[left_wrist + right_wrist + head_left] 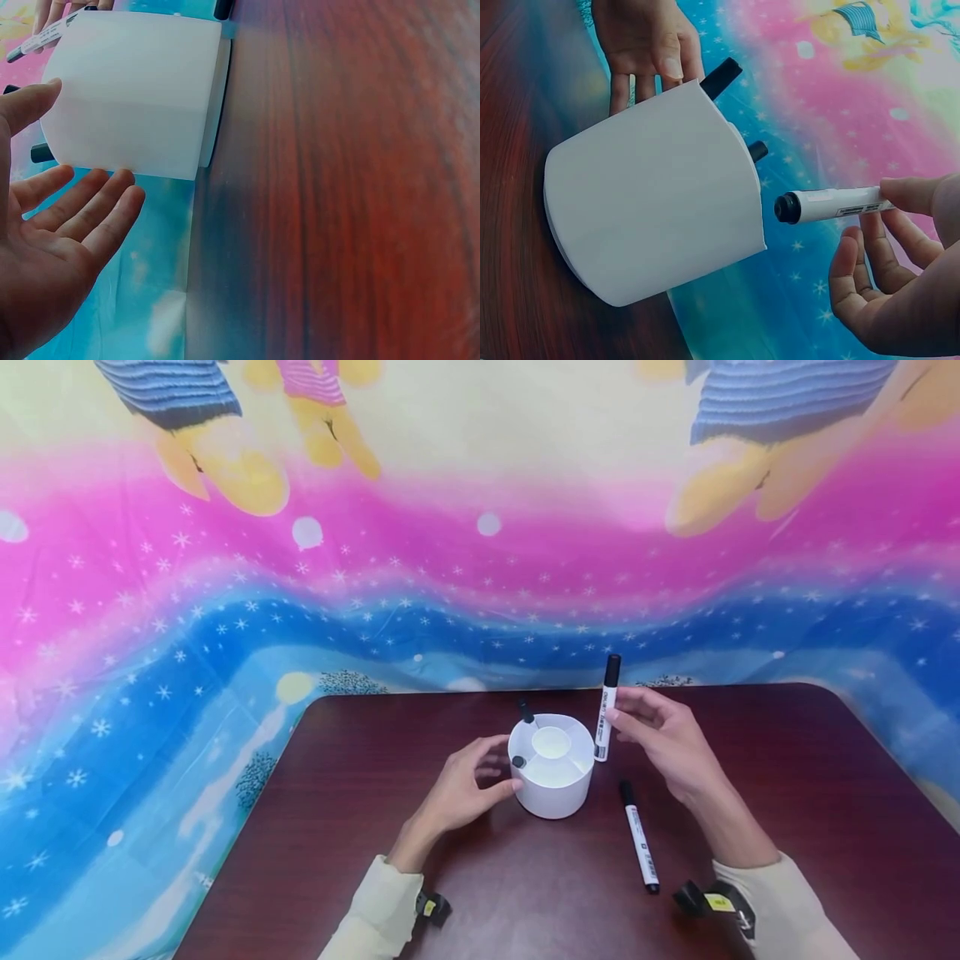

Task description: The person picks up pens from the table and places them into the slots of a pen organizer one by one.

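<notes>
A white round pen holder with a central cup and divided outer compartments stands upright on the table. The black ends of two markers show in its left-side compartments, one black end at the front and another black end farther back. My left hand rests at the holder's left side, fingers spread and fingertips right at its wall. Between thumb and fingers my right hand pinches a white marker, held nearly upright with its black cap up. The marker's lower end is beside the holder's right rim.
Another white marker with black ends lies on the dark red-brown table, right of the holder. Behind the table hangs a colourful printed cloth. Black straps with devices are on both wrists, such as the right wrist strap.
</notes>
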The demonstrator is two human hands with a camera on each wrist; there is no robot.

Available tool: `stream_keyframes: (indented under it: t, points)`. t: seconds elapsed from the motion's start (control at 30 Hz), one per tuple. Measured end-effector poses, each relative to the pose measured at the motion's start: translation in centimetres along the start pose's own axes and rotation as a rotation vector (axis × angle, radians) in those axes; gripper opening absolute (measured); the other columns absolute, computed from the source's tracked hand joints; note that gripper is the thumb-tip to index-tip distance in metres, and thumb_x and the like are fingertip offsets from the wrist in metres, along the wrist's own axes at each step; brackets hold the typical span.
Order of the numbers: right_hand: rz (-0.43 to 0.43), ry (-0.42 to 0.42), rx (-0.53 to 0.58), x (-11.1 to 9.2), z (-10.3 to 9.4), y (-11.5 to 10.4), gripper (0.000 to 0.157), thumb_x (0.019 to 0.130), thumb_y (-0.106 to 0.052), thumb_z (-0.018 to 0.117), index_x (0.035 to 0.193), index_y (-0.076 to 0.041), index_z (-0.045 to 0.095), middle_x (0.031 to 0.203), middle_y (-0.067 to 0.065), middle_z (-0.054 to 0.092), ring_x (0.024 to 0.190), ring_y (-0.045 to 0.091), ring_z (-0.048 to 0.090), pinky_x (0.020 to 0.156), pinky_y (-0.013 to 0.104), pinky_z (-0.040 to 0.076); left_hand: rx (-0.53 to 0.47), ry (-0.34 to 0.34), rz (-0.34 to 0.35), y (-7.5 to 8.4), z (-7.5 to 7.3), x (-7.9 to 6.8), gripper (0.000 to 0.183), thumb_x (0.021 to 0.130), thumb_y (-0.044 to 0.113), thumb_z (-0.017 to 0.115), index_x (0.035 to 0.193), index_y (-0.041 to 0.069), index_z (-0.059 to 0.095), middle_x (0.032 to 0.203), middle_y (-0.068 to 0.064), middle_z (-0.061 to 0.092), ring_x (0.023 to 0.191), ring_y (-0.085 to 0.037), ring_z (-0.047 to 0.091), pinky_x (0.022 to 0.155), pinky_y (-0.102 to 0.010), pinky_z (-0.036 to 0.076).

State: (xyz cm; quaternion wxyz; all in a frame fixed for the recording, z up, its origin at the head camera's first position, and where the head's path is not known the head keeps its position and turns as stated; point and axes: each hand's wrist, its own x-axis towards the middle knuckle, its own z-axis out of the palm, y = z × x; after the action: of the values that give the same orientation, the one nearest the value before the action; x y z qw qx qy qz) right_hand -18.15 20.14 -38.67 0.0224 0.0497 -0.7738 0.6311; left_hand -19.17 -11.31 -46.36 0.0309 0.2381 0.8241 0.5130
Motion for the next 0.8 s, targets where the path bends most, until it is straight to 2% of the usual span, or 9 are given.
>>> stream_keyframes:
  t: [0.8]
  points:
    - [-0.009, 0.007, 0.003, 0.24, 0.60, 0.87, 0.045, 0.104, -0.022, 0.074, 0.141, 0.000, 0.061, 0.109, -0.015, 0.069, 0.101, 0.002, 0.070, 0.087, 0.019, 0.062, 0.005, 0.003, -0.012, -0.13, 0.06, 0.08, 0.067, 0.094, 0.024, 0.086, 0.153, 0.014, 0.057, 0.141, -0.007, 0.067, 0.123, -0.027, 0.072, 0.107, -0.042, 0.062]
